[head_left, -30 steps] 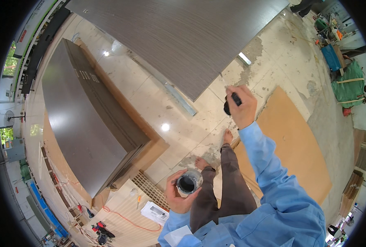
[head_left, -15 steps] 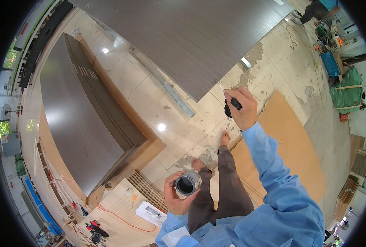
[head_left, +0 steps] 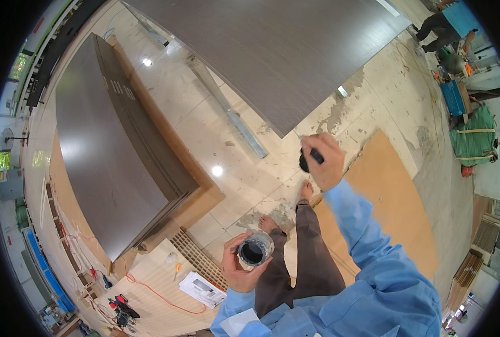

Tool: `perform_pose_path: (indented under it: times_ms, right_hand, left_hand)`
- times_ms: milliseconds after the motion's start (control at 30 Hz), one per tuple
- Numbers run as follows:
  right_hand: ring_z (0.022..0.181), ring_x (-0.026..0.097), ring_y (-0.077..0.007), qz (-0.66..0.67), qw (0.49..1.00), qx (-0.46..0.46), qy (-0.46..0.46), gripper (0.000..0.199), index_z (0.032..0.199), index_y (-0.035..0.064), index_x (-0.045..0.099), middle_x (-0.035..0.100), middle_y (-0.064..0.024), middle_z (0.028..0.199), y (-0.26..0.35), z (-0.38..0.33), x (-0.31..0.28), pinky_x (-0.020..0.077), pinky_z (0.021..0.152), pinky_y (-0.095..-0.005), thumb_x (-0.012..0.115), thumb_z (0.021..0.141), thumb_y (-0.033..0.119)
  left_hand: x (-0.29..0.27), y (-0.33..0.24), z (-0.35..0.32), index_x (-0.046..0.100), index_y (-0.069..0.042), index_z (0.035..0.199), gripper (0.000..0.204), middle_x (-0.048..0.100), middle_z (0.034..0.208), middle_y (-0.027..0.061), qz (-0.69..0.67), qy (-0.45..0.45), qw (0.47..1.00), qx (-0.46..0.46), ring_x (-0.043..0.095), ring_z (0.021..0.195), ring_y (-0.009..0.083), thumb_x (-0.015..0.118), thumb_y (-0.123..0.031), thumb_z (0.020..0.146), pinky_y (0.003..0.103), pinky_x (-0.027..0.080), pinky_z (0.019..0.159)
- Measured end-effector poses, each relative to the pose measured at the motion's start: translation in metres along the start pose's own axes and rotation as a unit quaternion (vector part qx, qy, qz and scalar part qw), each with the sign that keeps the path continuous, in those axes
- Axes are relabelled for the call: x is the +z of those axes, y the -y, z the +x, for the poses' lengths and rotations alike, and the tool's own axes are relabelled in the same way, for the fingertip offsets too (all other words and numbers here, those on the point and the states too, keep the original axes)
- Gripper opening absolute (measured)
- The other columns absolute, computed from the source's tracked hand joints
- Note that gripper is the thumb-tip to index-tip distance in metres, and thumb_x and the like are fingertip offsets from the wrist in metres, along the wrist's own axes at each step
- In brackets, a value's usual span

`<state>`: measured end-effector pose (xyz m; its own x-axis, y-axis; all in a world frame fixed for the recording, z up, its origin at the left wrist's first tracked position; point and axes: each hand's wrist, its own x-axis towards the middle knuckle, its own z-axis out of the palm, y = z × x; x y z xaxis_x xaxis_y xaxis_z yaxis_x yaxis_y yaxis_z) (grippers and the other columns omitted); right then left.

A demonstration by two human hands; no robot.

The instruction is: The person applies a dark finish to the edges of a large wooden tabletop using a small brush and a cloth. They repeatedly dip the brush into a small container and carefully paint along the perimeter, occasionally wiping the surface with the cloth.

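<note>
My left hand [head_left: 237,268] grips a small round can [head_left: 254,251] with a dark inside, held low in front of my body. My right hand [head_left: 324,162] is raised out ahead and closed around a black-handled tool, probably a brush [head_left: 309,159], close to the edge of a large dark grey wood-grain panel [head_left: 272,56]. Both arms wear light blue sleeves. My bare feet [head_left: 286,208] and brown trousers show below, standing on the tiled floor.
A stack of dark panels [head_left: 109,151] lies at the left on brown board. A metal strip [head_left: 227,112] lies on the floor. A brown sheet [head_left: 390,208] is at the right. Papers [head_left: 202,289], an orange cable and power tools [head_left: 121,309] lie bottom left. Another person [head_left: 444,25] crouches top right.
The view has shifted slightly; my right hand with the tool stays raised near the panel edge and my left hand keeps the can in place.
</note>
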<state>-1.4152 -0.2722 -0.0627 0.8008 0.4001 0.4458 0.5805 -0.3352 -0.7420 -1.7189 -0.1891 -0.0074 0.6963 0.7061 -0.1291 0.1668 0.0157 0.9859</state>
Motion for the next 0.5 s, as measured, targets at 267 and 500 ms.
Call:
perform_pose_path:
  times_ms: [267, 500]
  right_hand:
    - [0.08, 0.07, -0.0261, 0.0, 0.998, -0.018, 0.065, 0.018, 0.1, 0.007, 0.079, 0.07, -0.0091, 0.091, 0.019, -0.008, 0.0, 0.056, 0.071, -0.0352, 0.082, 0.084, -0.002]
    - [0.079, 0.071, -0.0232, -0.005, 0.991, 0.088, 0.098, 0.012, 0.1, 0.0033, 0.078, 0.071, -0.0092, 0.086, 0.058, 0.002, -0.072, 0.0555, 0.072, -0.0331, 0.081, 0.088, 0.003]
  left_hand:
    - [-0.025, -0.005, 0.003, 0.057, -0.001, 0.134, 0.074, 0.065, 0.134, 0.0172, 0.024, -0.012, 1.0, -0.008, 0.064, 0.127, 0.0264, 0.093, 0.003, 0.069, 0.039, 0.052, 0.111]
    - [-0.048, -0.051, 0.038, 0.06, -0.001, 0.131, 0.068, 0.069, 0.129, 0.0139, 0.055, -0.032, 0.997, 0.037, 0.069, 0.119, 0.023, 0.094, -0.004, 0.073, 0.037, 0.055, 0.105]
